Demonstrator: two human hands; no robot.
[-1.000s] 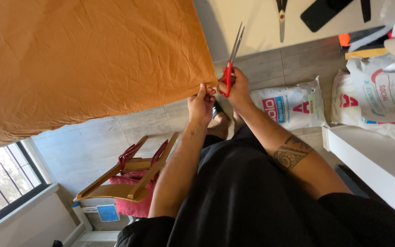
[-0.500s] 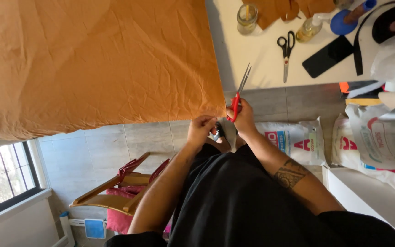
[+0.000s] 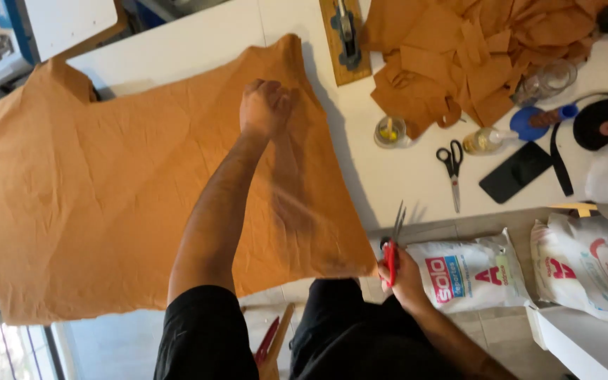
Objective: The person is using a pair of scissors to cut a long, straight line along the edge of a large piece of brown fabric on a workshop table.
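A large orange cloth (image 3: 107,190) lies spread over the white table (image 3: 402,176), its near edge hanging off the front. My left hand (image 3: 264,107) is stretched far out and rests as a loose fist on the cloth near its far corner. My right hand (image 3: 401,273) stays at the near right corner of the cloth and holds red-handled scissors (image 3: 391,248), blades pointing up and slightly apart, next to the cloth's edge.
A pile of orange cloth pieces (image 3: 480,56) lies at the far right, with a wooden tool (image 3: 345,35), small jars (image 3: 391,131), black-handled scissors (image 3: 452,169), a dark phone (image 3: 514,172) and a tape roll (image 3: 606,121). White sacks (image 3: 473,274) stand on the floor at right.
My left hand has left the cloth's near corner and reached far across onto the cloth. The view has tilted up over the table. The right hand keeps the scissors at the corner.
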